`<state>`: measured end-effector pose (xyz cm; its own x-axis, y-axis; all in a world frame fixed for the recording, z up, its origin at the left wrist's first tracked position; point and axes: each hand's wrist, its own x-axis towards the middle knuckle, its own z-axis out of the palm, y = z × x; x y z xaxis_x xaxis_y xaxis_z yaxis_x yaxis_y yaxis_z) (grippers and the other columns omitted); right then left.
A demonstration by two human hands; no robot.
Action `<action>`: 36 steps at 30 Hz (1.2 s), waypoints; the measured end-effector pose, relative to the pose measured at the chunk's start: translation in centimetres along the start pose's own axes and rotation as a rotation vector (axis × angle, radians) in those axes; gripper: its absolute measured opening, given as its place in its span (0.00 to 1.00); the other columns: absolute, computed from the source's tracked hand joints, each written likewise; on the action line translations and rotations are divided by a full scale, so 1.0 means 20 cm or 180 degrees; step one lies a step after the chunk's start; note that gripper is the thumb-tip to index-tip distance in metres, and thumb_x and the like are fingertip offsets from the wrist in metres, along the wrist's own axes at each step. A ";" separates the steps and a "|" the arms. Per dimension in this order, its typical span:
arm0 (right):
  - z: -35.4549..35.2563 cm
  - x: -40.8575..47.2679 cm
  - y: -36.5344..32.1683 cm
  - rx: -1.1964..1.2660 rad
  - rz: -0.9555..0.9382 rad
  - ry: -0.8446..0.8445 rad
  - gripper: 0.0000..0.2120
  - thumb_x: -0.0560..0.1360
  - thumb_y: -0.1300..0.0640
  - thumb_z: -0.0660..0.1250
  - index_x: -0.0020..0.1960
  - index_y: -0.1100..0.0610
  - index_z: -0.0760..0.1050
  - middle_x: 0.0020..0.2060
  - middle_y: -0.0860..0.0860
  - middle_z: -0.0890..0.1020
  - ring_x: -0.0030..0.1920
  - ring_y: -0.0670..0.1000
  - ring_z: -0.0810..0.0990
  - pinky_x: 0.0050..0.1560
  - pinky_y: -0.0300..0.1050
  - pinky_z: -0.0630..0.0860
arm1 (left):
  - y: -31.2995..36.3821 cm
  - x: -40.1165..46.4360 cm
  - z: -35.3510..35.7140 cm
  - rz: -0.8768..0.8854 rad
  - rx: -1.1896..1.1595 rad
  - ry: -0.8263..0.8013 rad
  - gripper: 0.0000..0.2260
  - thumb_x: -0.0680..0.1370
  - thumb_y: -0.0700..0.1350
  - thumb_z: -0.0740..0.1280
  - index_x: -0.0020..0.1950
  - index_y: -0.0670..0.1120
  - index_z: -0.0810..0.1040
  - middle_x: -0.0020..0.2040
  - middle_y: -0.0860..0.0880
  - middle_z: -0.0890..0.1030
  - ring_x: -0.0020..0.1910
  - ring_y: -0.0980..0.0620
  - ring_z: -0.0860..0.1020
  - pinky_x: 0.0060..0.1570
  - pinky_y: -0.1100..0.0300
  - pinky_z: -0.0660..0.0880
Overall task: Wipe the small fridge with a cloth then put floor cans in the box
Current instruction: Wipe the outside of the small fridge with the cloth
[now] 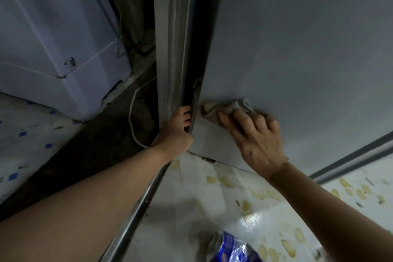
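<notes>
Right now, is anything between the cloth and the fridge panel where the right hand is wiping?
Nothing visible. The right hand presses the cloth directly onto the fridge side panel, low near its front corner. The left hand grips the door edge beside it, clear of the cloth.

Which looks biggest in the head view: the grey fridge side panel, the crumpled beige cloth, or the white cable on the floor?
Largest to smallest as they appear:
1. Grey fridge side panel
2. Crumpled beige cloth; white cable: too alike to rank, and the cable sits farther off.
</notes>
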<state>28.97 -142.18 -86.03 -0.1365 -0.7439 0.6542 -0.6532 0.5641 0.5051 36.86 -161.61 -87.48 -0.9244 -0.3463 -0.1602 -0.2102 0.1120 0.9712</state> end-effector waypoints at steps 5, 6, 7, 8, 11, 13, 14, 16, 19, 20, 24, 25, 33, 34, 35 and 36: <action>0.06 -0.23 -0.11 0.0041 -0.0826 -0.0944 0.23 0.70 0.57 0.62 0.65 0.52 0.75 0.62 0.50 0.70 0.54 0.54 0.68 0.49 0.48 0.63 | -0.02 0.00 0.04 0.0062 0.0143 0.0135 0.33 0.67 0.26 0.65 0.69 0.46 0.64 0.66 0.47 0.73 0.66 0.52 0.71 0.67 0.54 0.68; 0.06 -0.25 -0.12 0.0034 -0.1003 -0.1153 0.23 0.69 0.55 0.66 0.64 0.52 0.76 0.62 0.49 0.74 0.55 0.53 0.71 0.50 0.47 0.64 | -0.02 0.00 0.05 0.0073 0.0206 0.0145 0.34 0.68 0.28 0.66 0.70 0.48 0.63 0.66 0.47 0.73 0.66 0.52 0.71 0.67 0.52 0.68; 0.05 -0.25 -0.11 0.0023 -0.1097 -0.1291 0.24 0.67 0.54 0.70 0.63 0.52 0.77 0.60 0.47 0.76 0.54 0.51 0.74 0.50 0.46 0.66 | -0.02 0.00 0.06 0.0089 0.0285 0.0154 0.35 0.68 0.29 0.68 0.71 0.49 0.61 0.66 0.48 0.73 0.66 0.52 0.71 0.66 0.51 0.69; 0.04 -0.25 -0.09 0.0006 -0.1126 -0.1307 0.24 0.68 0.54 0.70 0.64 0.52 0.76 0.60 0.46 0.77 0.53 0.50 0.77 0.50 0.45 0.68 | -0.01 0.00 0.07 0.0110 0.0361 0.0171 0.35 0.68 0.31 0.69 0.71 0.50 0.60 0.66 0.48 0.73 0.65 0.51 0.72 0.65 0.49 0.70; -0.03 -0.22 0.02 0.0000 -0.0826 -0.0874 0.21 0.76 0.61 0.59 0.68 0.53 0.71 0.61 0.49 0.75 0.53 0.53 0.77 0.50 0.48 0.66 | -0.01 -0.01 0.10 0.0167 0.0521 0.0216 0.38 0.67 0.32 0.68 0.73 0.51 0.57 0.66 0.46 0.73 0.65 0.46 0.71 0.63 0.46 0.71; -0.09 -0.19 0.13 0.0023 -0.0438 -0.0478 0.21 0.80 0.64 0.52 0.71 0.54 0.67 0.63 0.52 0.71 0.54 0.55 0.72 0.49 0.50 0.65 | -0.02 -0.02 0.11 0.0151 0.0538 0.0228 0.41 0.68 0.32 0.67 0.75 0.52 0.53 0.68 0.46 0.70 0.67 0.45 0.70 0.64 0.45 0.70; -0.11 -0.19 0.18 -0.0010 -0.0266 -0.0367 0.21 0.80 0.63 0.50 0.72 0.54 0.66 0.63 0.53 0.69 0.54 0.56 0.70 0.49 0.51 0.64 | -0.02 -0.02 0.12 0.0149 0.0529 0.0235 0.41 0.68 0.32 0.67 0.75 0.52 0.52 0.69 0.46 0.69 0.67 0.46 0.69 0.65 0.45 0.69; -0.15 -0.22 0.25 -0.0081 0.0000 -0.0279 0.21 0.80 0.61 0.50 0.72 0.53 0.65 0.63 0.53 0.68 0.54 0.56 0.69 0.48 0.52 0.64 | -0.02 -0.02 0.14 0.0168 0.0507 0.0266 0.42 0.68 0.31 0.68 0.76 0.51 0.52 0.69 0.47 0.69 0.68 0.46 0.69 0.65 0.46 0.69; -0.13 -0.37 0.23 -0.0116 -0.0088 -0.0526 0.22 0.77 0.60 0.54 0.70 0.54 0.69 0.63 0.54 0.68 0.56 0.58 0.69 0.49 0.52 0.64 | -0.02 -0.01 0.15 0.0170 0.0483 0.0321 0.43 0.67 0.31 0.69 0.76 0.48 0.51 0.68 0.47 0.70 0.66 0.48 0.70 0.65 0.48 0.70; -0.12 -0.43 0.21 -0.0119 -0.0367 -0.0723 0.22 0.75 0.59 0.57 0.68 0.55 0.71 0.63 0.54 0.70 0.57 0.57 0.69 0.50 0.52 0.64 | -0.02 -0.01 0.15 0.0165 0.0495 0.0326 0.43 0.67 0.32 0.70 0.76 0.49 0.51 0.68 0.48 0.70 0.66 0.49 0.70 0.64 0.49 0.70; -0.15 -0.52 0.23 -0.0199 -0.1190 -0.1612 0.29 0.66 0.57 0.72 0.67 0.53 0.73 0.64 0.50 0.75 0.59 0.53 0.75 0.54 0.49 0.73 | -0.03 0.00 0.16 0.0188 0.0415 0.0362 0.43 0.66 0.32 0.72 0.74 0.51 0.53 0.60 0.56 0.69 0.61 0.55 0.69 0.58 0.57 0.68; -0.17 -0.50 0.25 -0.0245 -0.1127 -0.1501 0.29 0.68 0.59 0.70 0.68 0.53 0.71 0.64 0.50 0.74 0.59 0.53 0.75 0.54 0.49 0.73 | -0.03 0.00 0.16 0.0185 0.0361 0.0371 0.43 0.66 0.32 0.72 0.74 0.52 0.54 0.59 0.57 0.68 0.60 0.55 0.69 0.58 0.58 0.67; -0.25 -0.53 0.49 -0.0129 0.0080 -0.0561 0.22 0.79 0.60 0.55 0.72 0.54 0.63 0.64 0.55 0.66 0.56 0.58 0.68 0.51 0.54 0.64 | -0.03 0.00 0.23 0.0306 0.0420 0.0644 0.42 0.67 0.33 0.73 0.74 0.52 0.54 0.57 0.59 0.68 0.55 0.59 0.69 0.54 0.61 0.66; -0.23 -0.57 0.48 -0.0061 -0.0003 -0.0644 0.24 0.76 0.61 0.60 0.71 0.54 0.65 0.63 0.54 0.68 0.55 0.57 0.68 0.51 0.54 0.65 | -0.03 0.00 0.23 0.0331 0.0437 0.0689 0.43 0.67 0.34 0.73 0.74 0.52 0.54 0.58 0.57 0.69 0.56 0.58 0.69 0.55 0.60 0.67; -0.21 -0.62 0.45 0.0024 -0.0157 -0.0817 0.26 0.72 0.62 0.65 0.69 0.54 0.68 0.62 0.54 0.71 0.55 0.57 0.70 0.51 0.55 0.66 | -0.03 -0.01 0.24 0.0340 0.0437 0.0712 0.43 0.67 0.33 0.72 0.74 0.51 0.53 0.59 0.56 0.69 0.57 0.57 0.69 0.57 0.58 0.69; -0.20 -0.67 0.43 0.0116 -0.0359 -0.1076 0.27 0.69 0.61 0.70 0.67 0.53 0.72 0.61 0.53 0.74 0.55 0.57 0.72 0.52 0.55 0.69 | -0.03 -0.01 0.24 0.0338 0.0425 0.0718 0.43 0.67 0.32 0.72 0.74 0.51 0.52 0.61 0.55 0.68 0.59 0.55 0.70 0.60 0.55 0.70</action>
<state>28.16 -126.04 -88.24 -0.2967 -0.8808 0.3691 -0.7036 0.4629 0.5391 35.58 -157.10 -88.95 -0.8524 -0.5228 -0.0010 -0.1699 0.2752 0.9463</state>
